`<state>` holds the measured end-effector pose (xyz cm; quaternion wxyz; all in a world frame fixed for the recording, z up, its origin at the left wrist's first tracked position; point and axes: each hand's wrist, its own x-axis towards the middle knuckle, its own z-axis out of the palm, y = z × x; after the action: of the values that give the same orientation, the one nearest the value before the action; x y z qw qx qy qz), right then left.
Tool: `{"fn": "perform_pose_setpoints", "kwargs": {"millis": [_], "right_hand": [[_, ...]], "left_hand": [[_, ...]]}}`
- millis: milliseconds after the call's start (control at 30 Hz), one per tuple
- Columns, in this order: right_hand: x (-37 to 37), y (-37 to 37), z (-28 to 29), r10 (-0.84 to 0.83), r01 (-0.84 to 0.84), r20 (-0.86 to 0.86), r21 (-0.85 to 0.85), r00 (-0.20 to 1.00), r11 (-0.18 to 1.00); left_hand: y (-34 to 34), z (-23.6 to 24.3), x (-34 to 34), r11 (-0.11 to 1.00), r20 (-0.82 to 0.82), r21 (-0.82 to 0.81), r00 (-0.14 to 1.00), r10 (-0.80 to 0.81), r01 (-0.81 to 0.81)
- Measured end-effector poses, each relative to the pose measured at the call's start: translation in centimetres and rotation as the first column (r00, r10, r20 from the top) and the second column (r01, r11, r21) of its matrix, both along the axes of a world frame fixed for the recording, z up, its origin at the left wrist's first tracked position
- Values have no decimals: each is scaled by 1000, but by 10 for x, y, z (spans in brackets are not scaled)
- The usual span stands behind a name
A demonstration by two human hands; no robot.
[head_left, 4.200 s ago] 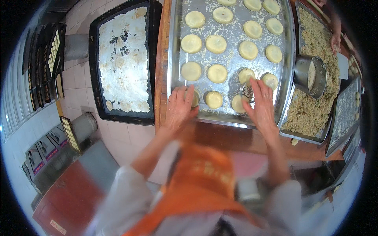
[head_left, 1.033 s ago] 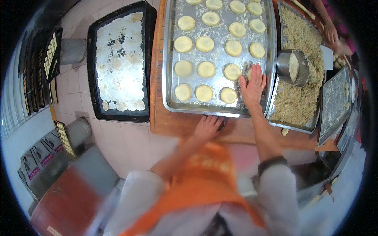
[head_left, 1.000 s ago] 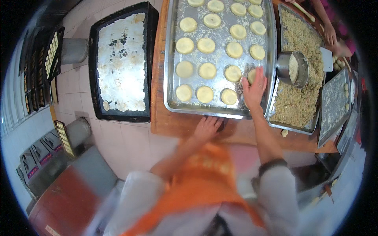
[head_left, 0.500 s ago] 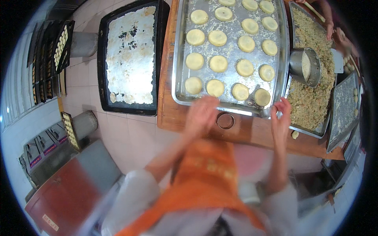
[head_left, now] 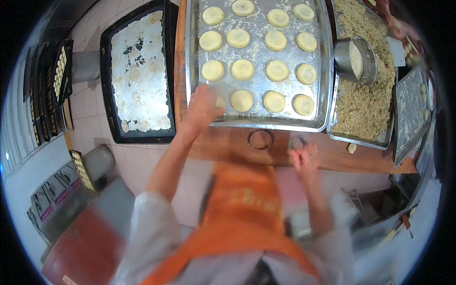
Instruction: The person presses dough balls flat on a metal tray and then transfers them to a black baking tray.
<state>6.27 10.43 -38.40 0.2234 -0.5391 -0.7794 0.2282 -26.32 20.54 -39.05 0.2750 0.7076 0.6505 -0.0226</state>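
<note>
This was a bakery kitchen, judging by the batch work on show: flattened dough rounds (head_left: 238, 38) sat in rows on a broad steel tray (head_left: 260, 56), beside a second tray (head_left: 358, 144) spread with crumbly mixture (head_left: 363, 116), both on a wooden worktop (head_left: 223, 144). A blackened baking pan (head_left: 142, 76) lay to their left, a rack of dark trays (head_left: 43, 71) beyond it. The floor (head_left: 135, 166) was tiled, and the person wore an orange apron (head_left: 242, 194).

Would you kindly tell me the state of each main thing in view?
Left hand: cupped, partly covering a dough round
Right hand: curled, holding a blurred ring
Other ring: lying on the wooden table
Silver tray: crumb-dusted, bearing flat rounds
Metal pot: holding pale grains
Crumbly mix: spread out
Dark-rimmed tray: patchy-surfaced
</note>
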Motion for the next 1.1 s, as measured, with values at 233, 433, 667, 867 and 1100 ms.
{"fn": "perform_pose_setpoints", "kwargs": {"millis": [233,433,667,867,1100], "right_hand": [[0,-19,-48,-62,59,129,26,990,998],[-60,66,-5,-117,99,-171,-108,978,989],[-66,137,-37,264,-170,172,-427,949,888],[-69,129,-24,368,-221,451,-345,813,912],[-257,79,14,-392,196,-260,-555,883,808]], "left_hand": [[-29,-6,2,965,289,6,924,251,-264],[-68,13,-3,617,655,-419,250,714,-666],[-121,28,-83,541,658,-580,42,752,-608],[-149,-22,-255,583,551,14,492,674,-812],[-184,-116,-419,749,116,469,873,474,-469]]}}
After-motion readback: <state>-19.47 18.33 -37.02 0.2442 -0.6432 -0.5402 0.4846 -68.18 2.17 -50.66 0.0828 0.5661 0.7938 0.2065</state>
